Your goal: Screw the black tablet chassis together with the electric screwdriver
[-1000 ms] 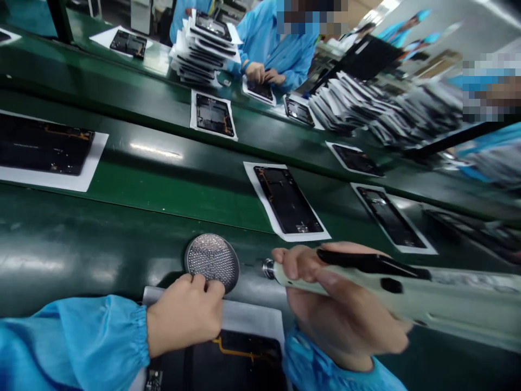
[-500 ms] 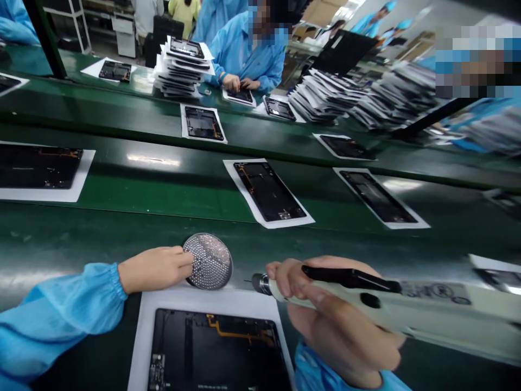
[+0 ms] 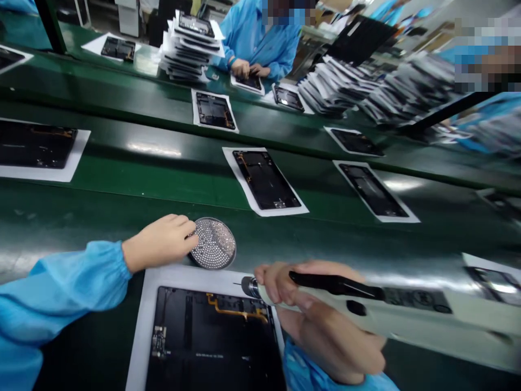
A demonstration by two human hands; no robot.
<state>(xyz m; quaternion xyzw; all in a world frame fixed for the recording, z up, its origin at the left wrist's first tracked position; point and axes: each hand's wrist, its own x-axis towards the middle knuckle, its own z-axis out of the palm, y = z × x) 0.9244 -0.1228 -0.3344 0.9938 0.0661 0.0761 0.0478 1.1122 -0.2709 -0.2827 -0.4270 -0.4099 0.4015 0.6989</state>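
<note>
Right hand: the right hand (image 3: 321,320) comes in from a blue smock cuff (image 3: 309,372), its fingers wrapped around a pale cream electric screwdriver (image 3: 342,307) with a black strip along the top, pinching the barrel close to its steel chuck (image 3: 250,287).

Screwdriver tip: the thin bit points left above the margin of the sheet, just beside the disc; it touches nothing that can be seen.

Left hand: the left hand (image 3: 160,243) reaches out of a gathered blue smock sleeve (image 3: 57,304), its fingers curled and their tips on the near edge of the disc; whether they grip it, I cannot tell.

Disc: a round silver perforated metal disc (image 3: 214,243) lies flat on the belt, beside the top edge of the sheet.

Panel below the hands: a black rectangular electronics back panel (image 3: 211,347) with an orange flex cable lies on a white paper sheet (image 3: 183,276), under the screwdriver.

Belt: a glossy dark green conveyor belt (image 3: 122,209) runs across the view, carrying more black panels (image 3: 264,179) on white sheets.

Far side: a co-worker in a blue smock (image 3: 260,46) has both hands on another panel (image 3: 248,82), beside a tall stack of panels and white sheets (image 3: 189,49); longer stacks (image 3: 337,81) lie to the right.
</note>
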